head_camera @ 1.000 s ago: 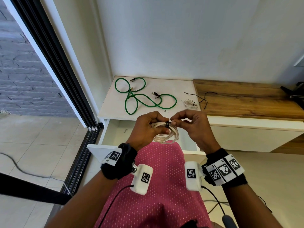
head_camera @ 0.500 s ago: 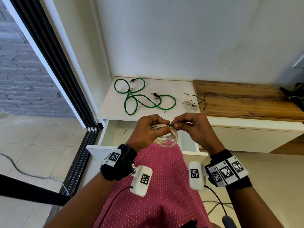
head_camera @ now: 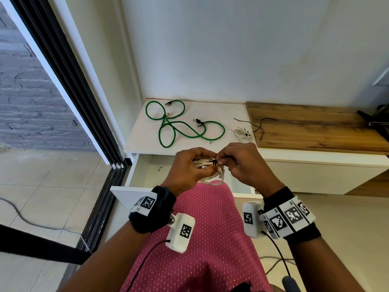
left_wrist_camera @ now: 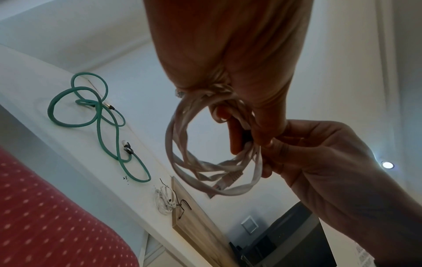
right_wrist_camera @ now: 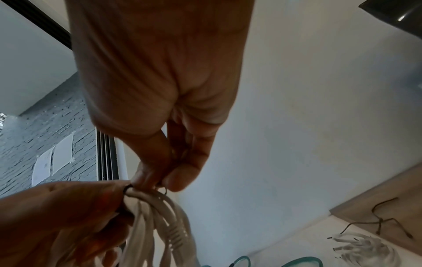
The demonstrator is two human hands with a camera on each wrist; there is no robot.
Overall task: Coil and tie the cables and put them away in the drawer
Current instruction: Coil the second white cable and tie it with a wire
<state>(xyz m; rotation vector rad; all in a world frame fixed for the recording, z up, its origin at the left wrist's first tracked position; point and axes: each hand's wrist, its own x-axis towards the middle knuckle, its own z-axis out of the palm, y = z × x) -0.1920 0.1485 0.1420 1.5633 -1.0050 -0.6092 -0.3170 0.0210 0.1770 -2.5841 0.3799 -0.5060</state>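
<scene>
— Tying, judging by the left hand (head_camera: 190, 167) curled round the white cable coil (left_wrist_camera: 205, 162), held over the open drawer (head_camera: 145, 171)?

— Looked so. Right hand (head_camera: 242, 165) pinched the black tie (head_camera: 214, 162) against the bundle. Next: cinching, then lowering straight down. Green cable (head_camera: 179, 127) beyond the knuckles, uncoiled.

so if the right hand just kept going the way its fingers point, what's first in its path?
The black tie it pinches, then the coiled white cable and the left hand gripping it. The right hand points leftward at them, fingertips already touching, so there is essentially no free travel.
</scene>
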